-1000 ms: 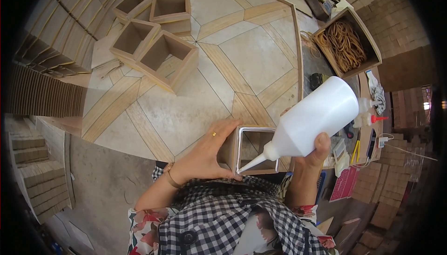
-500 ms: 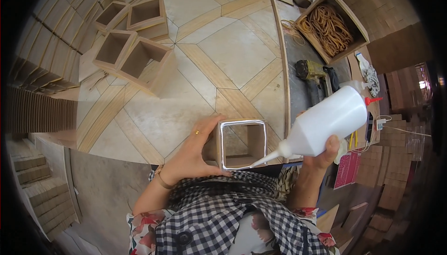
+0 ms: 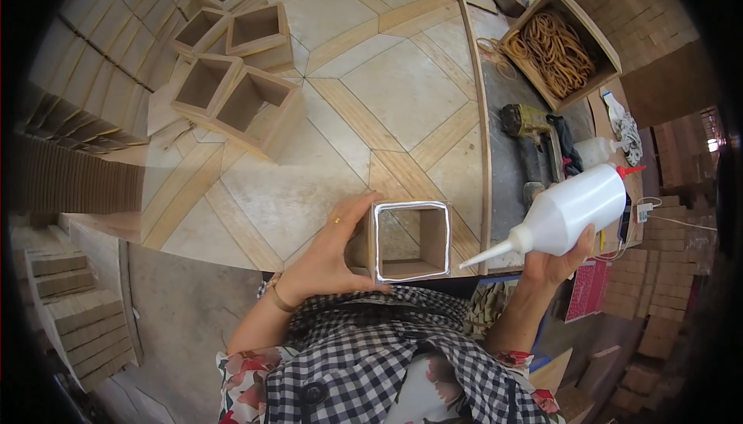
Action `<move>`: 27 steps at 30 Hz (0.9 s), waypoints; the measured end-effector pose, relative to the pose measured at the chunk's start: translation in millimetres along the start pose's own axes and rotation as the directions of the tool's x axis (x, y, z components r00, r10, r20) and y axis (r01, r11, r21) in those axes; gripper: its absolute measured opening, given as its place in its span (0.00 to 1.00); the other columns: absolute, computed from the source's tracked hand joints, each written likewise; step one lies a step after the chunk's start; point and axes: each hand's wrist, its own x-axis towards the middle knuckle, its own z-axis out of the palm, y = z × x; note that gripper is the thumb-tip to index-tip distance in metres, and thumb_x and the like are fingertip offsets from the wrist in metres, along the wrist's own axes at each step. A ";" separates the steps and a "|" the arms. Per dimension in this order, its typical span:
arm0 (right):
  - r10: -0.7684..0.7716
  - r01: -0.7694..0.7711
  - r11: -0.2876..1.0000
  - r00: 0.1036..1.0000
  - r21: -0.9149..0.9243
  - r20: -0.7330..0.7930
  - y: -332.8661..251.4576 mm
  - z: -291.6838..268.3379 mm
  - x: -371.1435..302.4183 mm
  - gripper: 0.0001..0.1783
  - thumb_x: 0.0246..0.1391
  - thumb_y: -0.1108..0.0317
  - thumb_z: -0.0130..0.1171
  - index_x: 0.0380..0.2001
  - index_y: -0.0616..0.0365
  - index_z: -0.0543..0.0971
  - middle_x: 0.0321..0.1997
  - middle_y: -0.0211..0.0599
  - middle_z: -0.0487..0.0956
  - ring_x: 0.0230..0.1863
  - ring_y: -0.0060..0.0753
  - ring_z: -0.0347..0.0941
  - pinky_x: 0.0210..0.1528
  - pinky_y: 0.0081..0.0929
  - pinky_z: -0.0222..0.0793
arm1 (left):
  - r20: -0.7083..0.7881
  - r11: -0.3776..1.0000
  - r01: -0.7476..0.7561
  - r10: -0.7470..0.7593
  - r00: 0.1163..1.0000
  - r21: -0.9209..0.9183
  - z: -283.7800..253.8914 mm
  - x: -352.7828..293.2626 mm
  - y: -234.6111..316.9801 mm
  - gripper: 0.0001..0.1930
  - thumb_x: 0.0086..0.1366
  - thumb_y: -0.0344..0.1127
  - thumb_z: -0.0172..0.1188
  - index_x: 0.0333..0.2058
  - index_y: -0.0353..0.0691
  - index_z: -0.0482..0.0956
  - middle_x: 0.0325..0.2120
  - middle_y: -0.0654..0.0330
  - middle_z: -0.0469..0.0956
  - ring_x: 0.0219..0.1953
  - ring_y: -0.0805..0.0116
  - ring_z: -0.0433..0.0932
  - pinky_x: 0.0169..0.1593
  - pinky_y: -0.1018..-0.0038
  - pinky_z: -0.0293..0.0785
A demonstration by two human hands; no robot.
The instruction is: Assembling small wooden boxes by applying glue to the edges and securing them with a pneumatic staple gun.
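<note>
My left hand (image 3: 334,250) grips a small square wooden box (image 3: 436,240) at the table's near edge, fingers behind its far left corner and thumb at the near side. The box stands with its opening upward. A white bead of glue (image 3: 410,205) runs along all its rim. My right hand (image 3: 563,264) is wrapped round a white glue bottle (image 3: 576,207), tilted with its long nozzle pointing down to the left. The nozzle tip hangs just right of the box, apart from it. A red tip sticks out at the bottle's other end.
Several similar open wooden boxes (image 3: 259,28) stand at the far left of the patterned tabletop (image 3: 340,126). Beyond its raised right edge lie a nail gun (image 3: 530,124) and a wooden bin (image 3: 597,80) of tan rubber bands (image 3: 553,53). Stacked boards (image 3: 85,184) line the left.
The bottle's nozzle has lifted off the box's near right corner and moved right. The glue line now closes along the near rim. My left hand still holds the box.
</note>
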 end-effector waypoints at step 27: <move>0.135 -0.078 0.915 0.984 0.396 -0.119 25.3 16.3 1.0 0.34 0.53 0.51 0.60 0.60 0.48 0.64 0.57 0.40 0.72 0.59 0.49 0.67 0.62 0.57 0.62 | 0.003 0.763 -0.148 0.188 0.982 0.629 -59.0 15.7 41.6 0.11 0.52 0.25 0.61 0.36 0.39 0.77 0.30 0.59 0.75 0.40 0.59 0.73 0.66 0.52 0.51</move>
